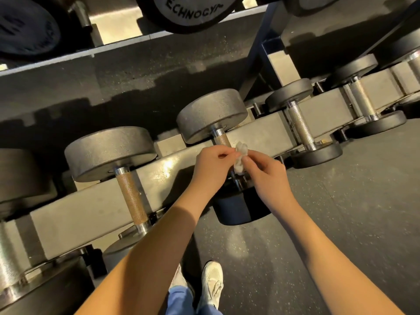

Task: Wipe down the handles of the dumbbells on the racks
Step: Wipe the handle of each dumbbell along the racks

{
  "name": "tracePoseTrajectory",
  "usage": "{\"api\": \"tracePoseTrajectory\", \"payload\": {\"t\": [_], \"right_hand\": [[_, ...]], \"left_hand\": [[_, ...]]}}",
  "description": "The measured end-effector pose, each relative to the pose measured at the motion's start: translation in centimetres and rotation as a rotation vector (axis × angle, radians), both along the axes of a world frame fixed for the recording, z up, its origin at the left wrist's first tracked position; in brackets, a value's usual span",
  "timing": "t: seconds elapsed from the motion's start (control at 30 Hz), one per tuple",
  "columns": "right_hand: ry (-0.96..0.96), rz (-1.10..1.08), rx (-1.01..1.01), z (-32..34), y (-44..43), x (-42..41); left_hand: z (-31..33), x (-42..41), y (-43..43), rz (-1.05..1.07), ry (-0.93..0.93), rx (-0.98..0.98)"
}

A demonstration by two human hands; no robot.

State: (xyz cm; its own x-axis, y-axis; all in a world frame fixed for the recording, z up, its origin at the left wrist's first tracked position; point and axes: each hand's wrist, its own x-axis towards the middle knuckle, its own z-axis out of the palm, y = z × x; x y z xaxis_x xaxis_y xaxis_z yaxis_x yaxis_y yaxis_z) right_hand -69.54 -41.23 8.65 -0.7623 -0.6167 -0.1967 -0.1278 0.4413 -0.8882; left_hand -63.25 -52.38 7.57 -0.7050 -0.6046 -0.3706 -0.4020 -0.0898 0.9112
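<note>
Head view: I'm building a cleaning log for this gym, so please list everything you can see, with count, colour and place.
Lower dumbbells: six, some cut off; dark grey heads, two bronze handles, the rest silver; along the lower tier.
Upper dumbbells: at least three heads; black; shelf above.
Rack rail: one; grey; runs diagonally under the handles.
Wipe: one; white, crumpled; over the middle bronze handle.
Floor: one; dark, speckled; right and bottom.
Shoes: two; white; bottom centre.
Trousers: blue; bottom centre.
Left hand: one; pinches the wipe.
Right hand: one; pinches the wipe.
</note>
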Motion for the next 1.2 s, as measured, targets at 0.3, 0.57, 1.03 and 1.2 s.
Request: {"api": "tracePoseTrajectory", "payload": {"t": [0.3,0.57,1.03,1.2], "right_hand": [[0.288,0.100,0.454,-1.1,-1.0,-2.2],[0.326,0.102,0.419,-2.3,-2.5,-2.0],[0.138,-0.065,0.261,-3.0,-6.6,-2.9],[0.200,0.108,0.460,-2.8,-3.2,-2.7]], "left_hand": [[3.1,1.0,-3.8,-0.020,-0.048,-0.851],[0.4,2.0,-5.7,-0.198,-0.179,-0.872],[0.0,2.3,-6.0,-0.226,-0.180,-0.875],[0.2,2.3,-6.1,-0.223,-0.193,-0.867]]}}
